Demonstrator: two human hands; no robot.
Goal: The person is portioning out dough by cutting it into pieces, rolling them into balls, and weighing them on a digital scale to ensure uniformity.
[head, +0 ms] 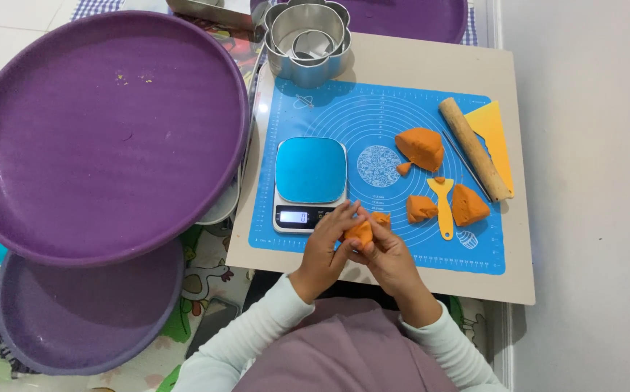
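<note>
Here, head view: small orange dough piece [360,232] pinched between both hands just in front of the digital kitchen scale [310,182], over the blue silicone mat [373,116]. Left hand [327,250] fingers curled closed on its left side, right hand [389,255] fingers closed on its right; equally near. Dough underside hidden by fingers; no clear long axis.

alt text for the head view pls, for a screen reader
Both hands, left hand and right hand, pinch a small orange dough piece over a blue baking mat, beside a kitchen scale. More dough chunks, a wooden rolling pin and a yellow spatula lie on the mat; purple trays sit alongside.
</note>
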